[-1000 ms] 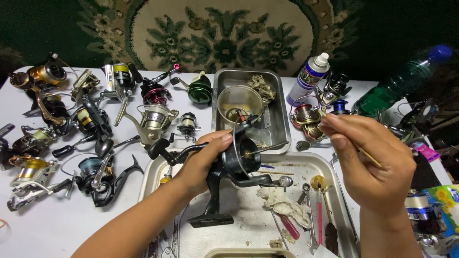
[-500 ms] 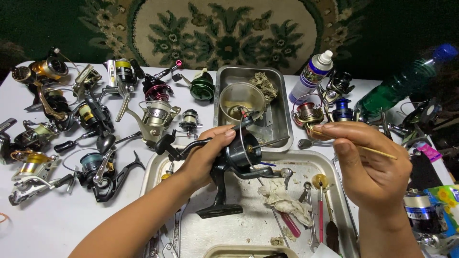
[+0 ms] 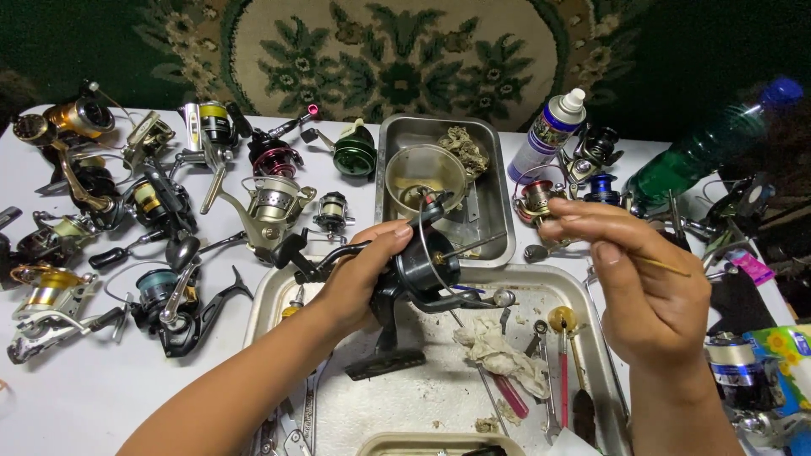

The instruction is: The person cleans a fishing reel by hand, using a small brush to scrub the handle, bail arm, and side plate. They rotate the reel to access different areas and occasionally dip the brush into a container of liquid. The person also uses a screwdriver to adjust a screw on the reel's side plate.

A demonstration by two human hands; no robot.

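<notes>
1. My left hand [image 3: 359,283] is wrapped around the body of the black spinning reel [image 3: 414,274], holding it in the air over the far edge of the big steel tray [image 3: 439,397]; the spool is off and the main shaft [image 3: 473,247] sticks out bare towards the small steel pan [image 3: 498,219]; if that grip loosens, I judge the reel would drop foot-first onto the tray and could bend the shaft or the bail wire.
2. My right hand [image 3: 650,295] is pinched shut on a thin wooden stick [image 3: 663,264], up beside the reel and apart from it; the stick looks slight, so pressing it hard into the reel could snap it and leave a splinter inside.
3. The tray under the reel holds a dirty rag [image 3: 494,350], a red-handled tool [image 3: 564,380] and small wrenches [image 3: 541,338]; any loose small part falling there could hide among the grime.
4. The spray can [image 3: 547,135] and the green bottle [image 3: 701,156] stand near my right wrist; a wide swing could tip them onto the reels on the white table [image 3: 76,397].
</notes>
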